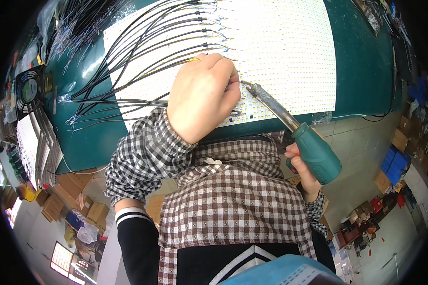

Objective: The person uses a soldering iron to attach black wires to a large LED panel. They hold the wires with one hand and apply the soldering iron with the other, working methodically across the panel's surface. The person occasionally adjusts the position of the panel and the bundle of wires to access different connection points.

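Note:
My right hand is wrapped round the green handle of a soldering iron. The iron's tip points up and left, close to the fingers of my left hand. That hand is closed in a pinch above a white LED board; what lies between its fingertips is hidden, though a black cable runs up to it. Rows of small yellowish LEDs cover the board. Several black cables lie across its left part, their thin blue and bare wire ends meeting the board near the middle.
A green table bears the board. At its left stand a black fan and a stack of white sheets. Loose wire bundles lie at the far left. Cardboard boxes and blue crates are on the floor.

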A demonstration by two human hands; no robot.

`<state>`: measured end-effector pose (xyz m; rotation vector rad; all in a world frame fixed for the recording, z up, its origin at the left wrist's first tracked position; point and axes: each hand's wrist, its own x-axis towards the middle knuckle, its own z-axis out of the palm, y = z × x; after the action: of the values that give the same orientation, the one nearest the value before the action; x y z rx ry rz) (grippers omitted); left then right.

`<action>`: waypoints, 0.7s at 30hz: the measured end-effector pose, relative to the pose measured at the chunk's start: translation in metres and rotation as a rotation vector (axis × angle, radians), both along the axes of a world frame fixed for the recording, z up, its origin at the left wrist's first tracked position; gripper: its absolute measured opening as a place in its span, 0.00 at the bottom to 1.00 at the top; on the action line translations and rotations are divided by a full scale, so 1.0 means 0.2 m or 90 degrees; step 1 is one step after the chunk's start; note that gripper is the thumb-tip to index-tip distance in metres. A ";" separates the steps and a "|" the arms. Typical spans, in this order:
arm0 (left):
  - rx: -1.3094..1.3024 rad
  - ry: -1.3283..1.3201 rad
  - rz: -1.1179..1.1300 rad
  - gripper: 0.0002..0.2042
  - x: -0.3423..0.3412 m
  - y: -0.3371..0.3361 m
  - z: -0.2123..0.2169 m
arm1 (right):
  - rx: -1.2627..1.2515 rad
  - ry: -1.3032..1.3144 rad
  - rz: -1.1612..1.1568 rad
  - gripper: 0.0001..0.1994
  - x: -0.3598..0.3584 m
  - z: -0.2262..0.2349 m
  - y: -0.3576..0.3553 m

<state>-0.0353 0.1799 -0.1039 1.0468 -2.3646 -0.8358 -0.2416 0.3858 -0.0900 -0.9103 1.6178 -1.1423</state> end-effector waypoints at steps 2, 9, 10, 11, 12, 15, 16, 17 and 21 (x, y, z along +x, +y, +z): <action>0.000 0.003 0.000 0.05 0.00 0.00 0.00 | 0.000 0.017 0.014 0.31 -0.01 0.00 0.00; 0.009 -0.029 0.000 0.03 0.00 0.00 0.01 | -0.034 0.019 0.028 0.33 -0.02 -0.03 0.03; 0.010 -0.030 0.000 0.03 0.00 0.00 0.01 | -0.030 0.015 0.022 0.33 -0.02 -0.03 0.03; 0.012 -0.030 0.000 0.03 0.00 0.00 0.01 | -0.025 0.013 0.015 0.33 -0.02 -0.02 0.03; 0.013 -0.030 -0.001 0.03 0.00 0.00 0.01 | -0.024 0.013 0.015 0.33 -0.02 -0.02 0.03; 0.010 -0.034 -0.001 0.03 0.00 0.00 0.01 | -0.026 0.016 0.025 0.33 -0.03 -0.02 0.03; 0.011 -0.032 -0.001 0.03 0.00 0.00 0.01 | -0.027 0.016 0.027 0.34 -0.03 -0.02 0.03; 0.011 -0.030 0.000 0.03 0.00 0.00 0.01 | -0.026 0.014 0.023 0.34 -0.03 -0.02 0.04; 0.033 -0.036 0.006 0.04 0.01 0.00 0.03 | -0.022 -0.013 -0.005 0.34 -0.02 -0.02 0.04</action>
<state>-0.0333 0.1808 -0.0984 1.1152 -2.3949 -0.8793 -0.2455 0.3933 -0.0946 -0.9128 1.5911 -1.1838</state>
